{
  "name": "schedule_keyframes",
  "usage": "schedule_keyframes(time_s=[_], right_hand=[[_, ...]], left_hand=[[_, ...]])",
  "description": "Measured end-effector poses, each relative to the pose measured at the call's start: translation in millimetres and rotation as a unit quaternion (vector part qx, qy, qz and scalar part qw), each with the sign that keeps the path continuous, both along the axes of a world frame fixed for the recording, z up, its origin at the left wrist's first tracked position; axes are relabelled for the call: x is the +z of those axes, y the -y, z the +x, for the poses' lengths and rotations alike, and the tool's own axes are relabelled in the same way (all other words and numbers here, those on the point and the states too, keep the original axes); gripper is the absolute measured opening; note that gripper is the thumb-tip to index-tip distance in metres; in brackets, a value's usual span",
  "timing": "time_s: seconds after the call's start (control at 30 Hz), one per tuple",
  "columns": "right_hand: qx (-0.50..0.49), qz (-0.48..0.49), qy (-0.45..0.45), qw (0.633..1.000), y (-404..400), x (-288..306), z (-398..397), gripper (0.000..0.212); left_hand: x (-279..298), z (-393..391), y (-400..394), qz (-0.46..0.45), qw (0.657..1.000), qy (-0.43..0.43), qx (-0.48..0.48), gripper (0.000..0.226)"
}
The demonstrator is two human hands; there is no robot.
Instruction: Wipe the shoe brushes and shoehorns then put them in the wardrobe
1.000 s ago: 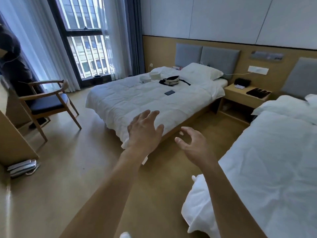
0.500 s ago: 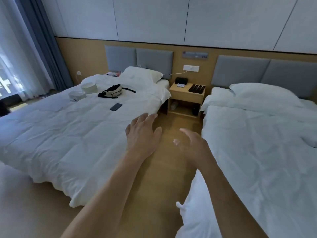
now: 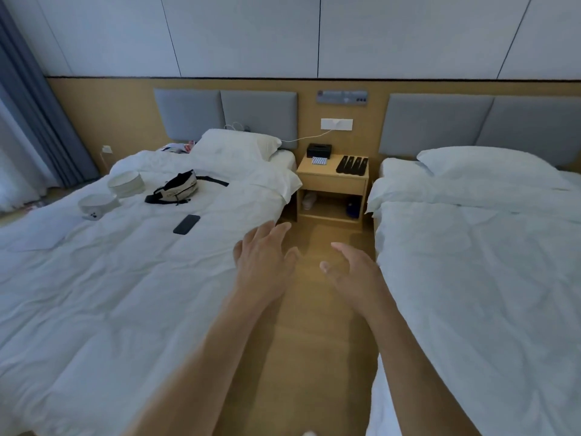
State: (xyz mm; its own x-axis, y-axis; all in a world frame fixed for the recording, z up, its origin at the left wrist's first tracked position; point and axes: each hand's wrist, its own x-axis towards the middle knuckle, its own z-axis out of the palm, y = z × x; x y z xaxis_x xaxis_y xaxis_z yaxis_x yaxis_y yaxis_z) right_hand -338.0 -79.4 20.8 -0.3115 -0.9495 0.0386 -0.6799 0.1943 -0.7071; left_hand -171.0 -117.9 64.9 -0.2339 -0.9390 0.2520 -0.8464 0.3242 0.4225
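From the head camera, both bare arms reach forward over the wooden floor [image 3: 301, 325] between two white beds. The left hand [image 3: 262, 262] has its fingers straight and loosely spread, holding nothing; the right hand [image 3: 353, 272] is relaxed with fingers gently curved, also holding nothing. At the far end between the beds stands a nightstand [image 3: 331, 184]; on its top right lie dark elongated items [image 3: 352, 165], possibly the shoe brushes and shoehorns, though too small to tell. On the left bed [image 3: 110, 294] lie a phone [image 3: 186, 224], a waist bag [image 3: 179, 188] and two round white containers [image 3: 125, 183]. The right bed [image 3: 490, 278] has a pillow [image 3: 484, 165].
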Motion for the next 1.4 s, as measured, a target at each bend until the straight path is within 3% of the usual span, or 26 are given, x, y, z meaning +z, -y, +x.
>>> schedule_keyframes(time_s=[0.4,0.77,1.1,1.4], right_hand=[[0.006,0.009,-0.010,1.000,222,16,-83,0.058],[-0.082,0.012,-0.042,0.996,373,11,-158,0.057],[-0.149,0.020,-0.042,0.988,557,25,-198,0.054],[-0.183,0.042,-0.033,0.982,671,7,-249,0.055]], left_hand=[[11,-82,224,-0.005,1.000,0.019,0.005,0.050],[-25,-164,417,0.024,0.996,0.010,-0.082,0.051],[-17,-227,631,0.036,0.987,0.015,-0.157,0.050],[-34,-292,752,0.051,0.977,0.026,-0.206,0.048]])
